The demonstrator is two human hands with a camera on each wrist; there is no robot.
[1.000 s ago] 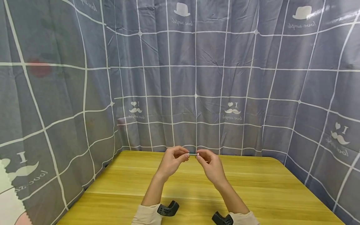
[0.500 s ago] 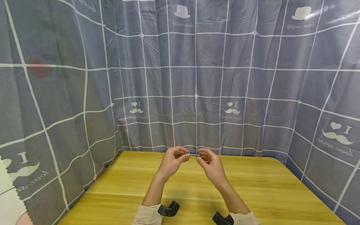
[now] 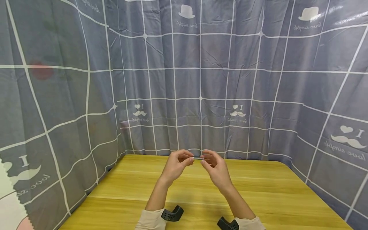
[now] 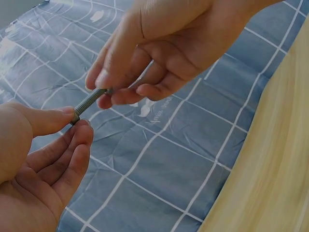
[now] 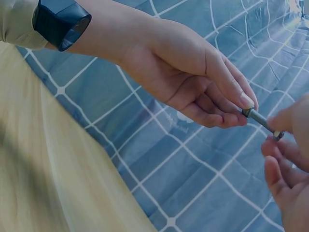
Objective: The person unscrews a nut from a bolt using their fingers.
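Beige sleeves [image 3: 150,220] sit at the bottom edge of the head view, each cuff followed by a black wrist mount [image 3: 172,213] strapped just above it. From there two bare forearms run up the frame and meet a little below its middle, over the far part of a yellow wooden table [image 3: 267,198].

Between the hands is a small grey threaded bolt [image 3: 198,157], held level in the air above the table and not touching it. The left hand [image 3: 176,165] pinches one end between thumb and forefinger; in the left wrist view that end sits at the lower left of the frame, the thumb [image 4: 46,121] on top and the curled fingers below the bolt [image 4: 89,102]. The right hand [image 3: 215,169] pinches the other end with its fingertips, its remaining fingers curled loosely under. In the right wrist view the bolt [image 5: 260,123] crosses the right side of the frame, slanting down toward the right hand's fingers [image 5: 285,121], with a small pale piece at that end; whether it is a nut or the bolt's head cannot be told.

Behind the table hangs a grey curtain [image 3: 172,83] with a white grid, printed with hats, moustaches and small lettering, wrapping round the left and right sides of the frame.
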